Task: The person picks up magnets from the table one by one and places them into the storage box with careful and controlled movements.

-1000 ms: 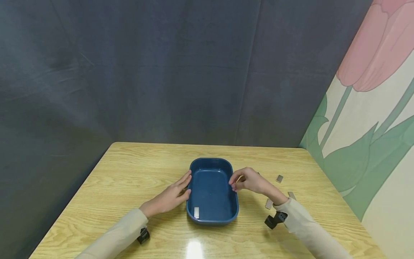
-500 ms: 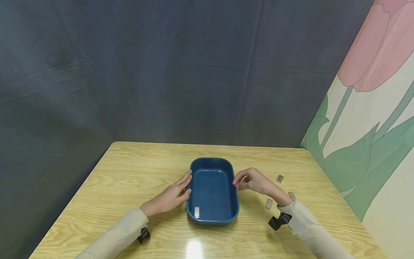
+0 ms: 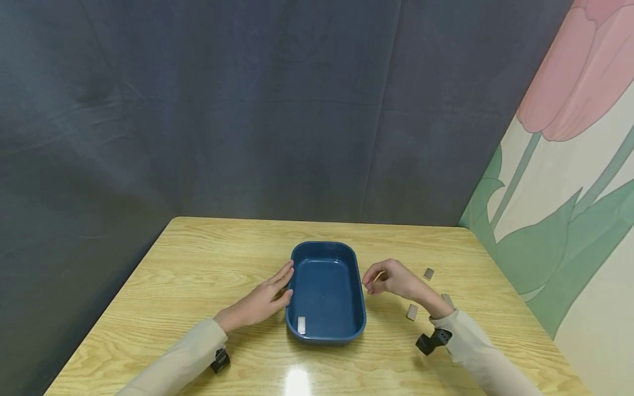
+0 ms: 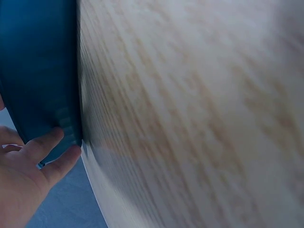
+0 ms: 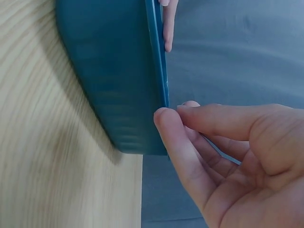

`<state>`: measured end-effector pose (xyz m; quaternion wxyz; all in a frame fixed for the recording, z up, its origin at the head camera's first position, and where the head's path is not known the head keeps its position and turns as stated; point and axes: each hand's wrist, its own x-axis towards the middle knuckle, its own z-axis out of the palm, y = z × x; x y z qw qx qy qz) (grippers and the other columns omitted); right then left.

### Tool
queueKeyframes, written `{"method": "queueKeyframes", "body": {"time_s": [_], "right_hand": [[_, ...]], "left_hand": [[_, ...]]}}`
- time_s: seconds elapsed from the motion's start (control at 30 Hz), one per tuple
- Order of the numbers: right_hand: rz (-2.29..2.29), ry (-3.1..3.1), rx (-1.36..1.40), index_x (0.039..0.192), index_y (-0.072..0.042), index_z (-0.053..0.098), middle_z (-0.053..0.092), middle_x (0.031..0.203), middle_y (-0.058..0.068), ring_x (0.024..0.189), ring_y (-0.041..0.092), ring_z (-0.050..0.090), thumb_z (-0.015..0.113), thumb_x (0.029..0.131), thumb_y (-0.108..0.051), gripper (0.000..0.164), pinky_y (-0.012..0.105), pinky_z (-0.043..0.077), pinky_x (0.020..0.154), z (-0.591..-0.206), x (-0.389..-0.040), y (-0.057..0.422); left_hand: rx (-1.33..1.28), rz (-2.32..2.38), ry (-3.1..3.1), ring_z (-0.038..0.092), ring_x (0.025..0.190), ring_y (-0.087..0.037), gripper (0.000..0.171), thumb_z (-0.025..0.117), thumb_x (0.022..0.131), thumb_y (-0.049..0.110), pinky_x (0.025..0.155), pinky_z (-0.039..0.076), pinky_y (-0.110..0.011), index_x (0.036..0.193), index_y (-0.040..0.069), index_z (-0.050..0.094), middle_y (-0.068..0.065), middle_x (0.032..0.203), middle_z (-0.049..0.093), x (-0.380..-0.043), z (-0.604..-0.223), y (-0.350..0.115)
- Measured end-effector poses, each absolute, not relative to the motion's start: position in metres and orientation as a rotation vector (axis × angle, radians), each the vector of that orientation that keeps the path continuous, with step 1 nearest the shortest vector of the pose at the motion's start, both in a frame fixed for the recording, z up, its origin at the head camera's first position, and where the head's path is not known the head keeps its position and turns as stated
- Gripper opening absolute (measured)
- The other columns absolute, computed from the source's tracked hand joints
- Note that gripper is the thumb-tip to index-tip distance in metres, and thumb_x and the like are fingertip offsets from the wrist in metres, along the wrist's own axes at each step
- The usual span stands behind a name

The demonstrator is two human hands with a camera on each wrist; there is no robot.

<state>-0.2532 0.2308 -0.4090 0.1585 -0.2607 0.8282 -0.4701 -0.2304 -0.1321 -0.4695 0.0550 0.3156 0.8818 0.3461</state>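
With the person at six o'clock, I see a deep, dark-blue, round-cornered tray (image 3: 324, 297) on the pale wood-grain table (image 3: 223, 247). A small, flat, silvery rectangular piece (image 3: 301, 325) lies inside, at the tray's seven o'clock corner. The left hand (image 3: 260, 302) rests against the nine o'clock wall, its fingers extended and parted. Just beyond the three o'clock rim is the right hand (image 3: 388, 278), fingers bent towards the thumb, tips nearly meeting; I can't tell whether they pinch anything. Three small, flat, brownish-grey rectangles (image 3: 412, 312) lie at three, four and five o'clock from that hand. A dark blue-grey curtain (image 3: 297, 110) hangs at twelve, a pink tulip mural (image 3: 564, 82) at two.
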Motion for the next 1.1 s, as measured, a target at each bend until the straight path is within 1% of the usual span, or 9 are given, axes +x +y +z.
{"method": "queueKeyframes", "body": {"time_s": [0.1, 0.27, 0.33, 0.47, 0.57, 0.7, 0.83, 0.93, 1.1], "right_hand": [[-1.334, 2.383, -0.748, 0.095, 0.01, 0.069, 0.069, 0.084, 0.016, 0.076, 0.04, 0.067, 0.063, 0.089, 0.011, 0.008, 0.051, 0.057, 0.072, -0.409, -0.252, 0.234], [-1.286, 2.442, -0.748, 0.097, 0.01, 0.069, 0.069, 0.082, 0.013, 0.072, 0.039, 0.065, 0.063, 0.089, 0.011, 0.009, 0.043, 0.058, 0.067, -0.411, -0.253, 0.24], [-1.271, 2.457, -0.744, 0.097, 0.011, 0.069, 0.069, 0.082, 0.014, 0.07, 0.036, 0.064, 0.062, 0.089, 0.012, 0.011, 0.044, 0.058, 0.067, -0.413, -0.253, 0.242], [-1.252, 2.478, -0.729, 0.097, 0.011, 0.069, 0.068, 0.083, 0.017, 0.068, 0.03, 0.064, 0.062, 0.088, 0.011, 0.011, 0.049, 0.057, 0.066, -0.416, -0.252, 0.247], [-1.245, 2.48, -0.719, 0.098, 0.012, 0.068, 0.068, 0.083, 0.018, 0.067, 0.03, 0.064, 0.064, 0.09, 0.007, 0.01, 0.047, 0.057, 0.064, -0.418, -0.251, 0.249], [-1.229, 2.473, -0.707, 0.098, 0.011, 0.068, 0.068, 0.083, 0.016, 0.066, 0.03, 0.063, 0.066, 0.092, 0.004, 0.01, 0.044, 0.057, 0.062, -0.419, -0.25, 0.254], [-1.199, 2.479, -0.693, 0.098, 0.01, 0.068, 0.067, 0.083, 0.015, 0.064, 0.025, 0.06, 0.066, 0.092, 0.003, 0.009, 0.044, 0.056, 0.059, -0.422, -0.248, 0.259], [-1.188, 2.484, -0.677, 0.097, 0.009, 0.068, 0.067, 0.084, 0.016, 0.062, 0.025, 0.059, 0.065, 0.092, 0.003, 0.009, 0.041, 0.055, 0.057, -0.425, -0.246, 0.263], [-1.184, 2.484, -0.635, 0.096, 0.009, 0.068, 0.067, 0.088, 0.014, 0.067, 0.026, 0.061, 0.065, 0.092, 0.003, 0.008, 0.043, 0.056, 0.058, -0.429, -0.243, 0.27]], "left_hand": [[0.945, 1.054, 2.671, 0.031, 0.142, -0.021, 0.062, 0.045, 0.107, 0.027, 0.109, 0.037, -0.04, 0.157, 0.002, 0.018, -0.003, 0.166, 0.001, -0.23, -0.47, -0.132], [0.945, 1.057, 2.672, 0.034, 0.141, -0.021, 0.062, 0.045, 0.107, 0.027, 0.109, 0.037, -0.04, 0.157, 0.001, 0.019, -0.003, 0.166, 0.002, -0.23, -0.469, -0.132], [0.952, 1.057, 2.673, 0.034, 0.141, -0.022, 0.062, 0.046, 0.107, 0.027, 0.109, 0.038, -0.04, 0.156, 0.0, 0.019, -0.004, 0.166, 0.002, -0.23, -0.468, -0.132], [0.939, 1.054, 2.668, 0.032, 0.142, -0.019, 0.062, 0.045, 0.107, 0.027, 0.108, 0.039, -0.038, 0.157, 0.002, 0.018, -0.002, 0.166, 0.001, -0.23, -0.467, -0.132], [0.936, 1.058, 2.662, 0.032, 0.142, -0.018, 0.062, 0.045, 0.107, 0.027, 0.107, 0.04, -0.037, 0.157, 0.002, 0.018, -0.001, 0.166, 0.001, -0.23, -0.467, -0.132], [0.951, 1.063, 2.662, 0.032, 0.142, -0.021, 0.061, 0.045, 0.108, 0.027, 0.107, 0.04, -0.039, 0.156, 0.001, 0.019, -0.003, 0.166, 0.001, -0.23, -0.468, -0.133], [0.956, 1.058, 2.668, 0.026, 0.144, -0.023, 0.061, 0.045, 0.108, 0.027, 0.108, 0.038, -0.042, 0.156, 0.0, 0.019, -0.004, 0.166, 0.002, -0.231, -0.468, -0.132], [0.962, 1.06, 2.67, 0.025, 0.145, -0.024, 0.061, 0.045, 0.107, 0.026, 0.108, 0.038, -0.043, 0.156, -0.001, 0.02, -0.005, 0.166, 0.002, -0.231, -0.468, -0.132], [0.957, 1.055, 2.667, 0.027, 0.144, -0.024, 0.062, 0.045, 0.108, 0.027, 0.108, 0.039, -0.042, 0.156, 0.0, 0.019, -0.005, 0.166, 0.002, -0.231, -0.468, -0.132]]}}
